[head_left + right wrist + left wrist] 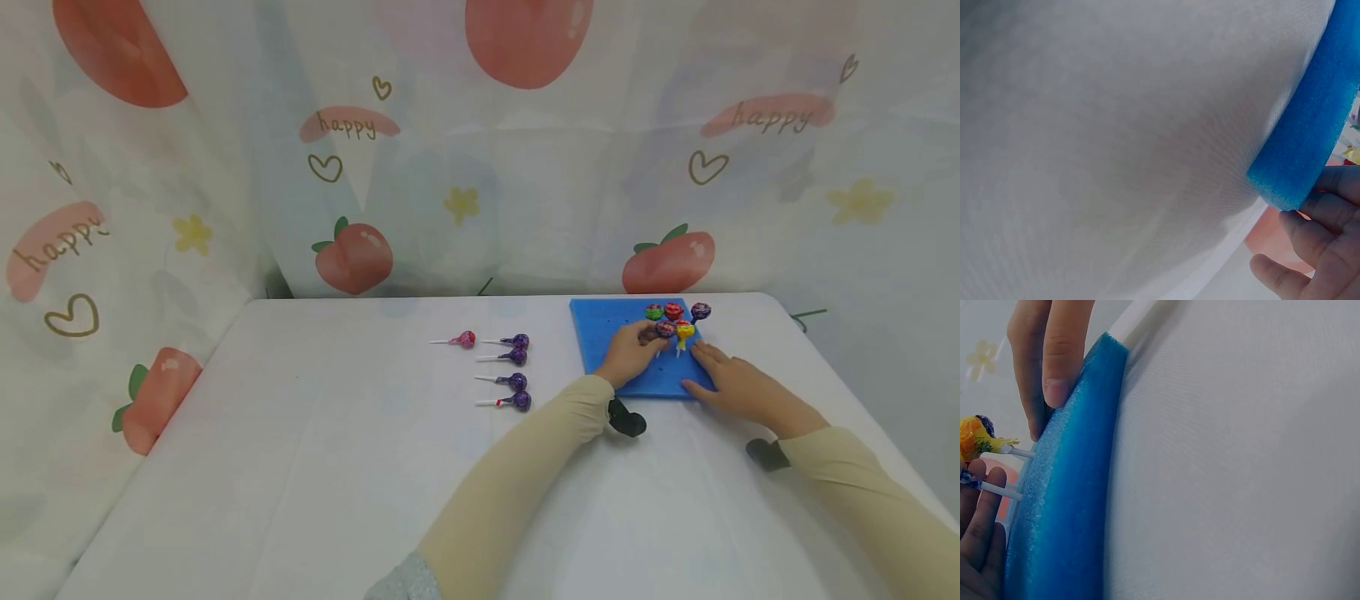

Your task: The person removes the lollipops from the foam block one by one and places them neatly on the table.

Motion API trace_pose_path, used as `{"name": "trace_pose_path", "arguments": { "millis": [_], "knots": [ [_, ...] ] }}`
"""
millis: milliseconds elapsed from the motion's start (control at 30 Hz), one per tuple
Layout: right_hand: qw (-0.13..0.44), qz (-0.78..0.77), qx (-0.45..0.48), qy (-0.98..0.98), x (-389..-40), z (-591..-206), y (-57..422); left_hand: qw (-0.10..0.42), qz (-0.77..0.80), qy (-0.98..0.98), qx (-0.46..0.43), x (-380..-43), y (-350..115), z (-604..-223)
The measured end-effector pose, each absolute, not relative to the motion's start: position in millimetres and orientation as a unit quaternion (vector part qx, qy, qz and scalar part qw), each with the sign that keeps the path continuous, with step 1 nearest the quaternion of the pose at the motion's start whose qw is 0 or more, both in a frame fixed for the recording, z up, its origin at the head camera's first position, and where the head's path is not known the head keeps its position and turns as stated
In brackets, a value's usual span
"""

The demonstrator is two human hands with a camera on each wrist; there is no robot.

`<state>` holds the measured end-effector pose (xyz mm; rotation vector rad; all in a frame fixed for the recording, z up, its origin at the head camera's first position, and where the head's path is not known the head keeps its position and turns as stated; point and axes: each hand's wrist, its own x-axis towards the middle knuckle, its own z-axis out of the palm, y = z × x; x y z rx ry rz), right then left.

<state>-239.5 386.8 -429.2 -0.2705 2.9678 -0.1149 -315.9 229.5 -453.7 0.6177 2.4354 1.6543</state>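
Observation:
A blue foam board (600,333) lies at the right of the table. My left hand (628,350) pinches a dark-wrapped lollipop (665,329) by its head; in the left wrist view its white stick (1002,490) meets the foam. Around it, a green lollipop (654,312), a red lollipop (673,311), a dark purple lollipop (701,311) and a yellow lollipop (685,330) stand upright in the board. My right hand (738,387) rests on the board's right edge, fingers fairly straight, as the right wrist view also shows at the foam corner (1282,187).
Left of the board, a pink lollipop (467,339) and several purple lollipops (517,382) lie on the white table (337,467), sticks pointing left. Printed cloth (525,167) hangs behind the table. Dark pieces (627,418) sit at both wrists.

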Motion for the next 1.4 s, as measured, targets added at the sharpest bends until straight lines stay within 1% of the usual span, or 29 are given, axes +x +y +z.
{"name": "trace_pose_path", "arguments": {
  "millis": [200,500,733,1400],
  "knots": [
    [0.079,-0.038,-0.092,0.992,-240,-429,387,0.061,0.563,0.799,0.202,-312,226,-450],
    [0.079,-0.038,-0.091,0.992,-240,-430,387,0.065,0.573,0.794,0.191,-311,221,-448],
    [0.080,-0.043,-0.088,0.992,-239,-428,385,0.098,0.642,0.737,0.185,-316,223,-455],
    [0.082,-0.042,-0.091,0.992,-239,-427,385,0.112,0.692,0.691,0.177,-315,221,-453]
  ]
}}
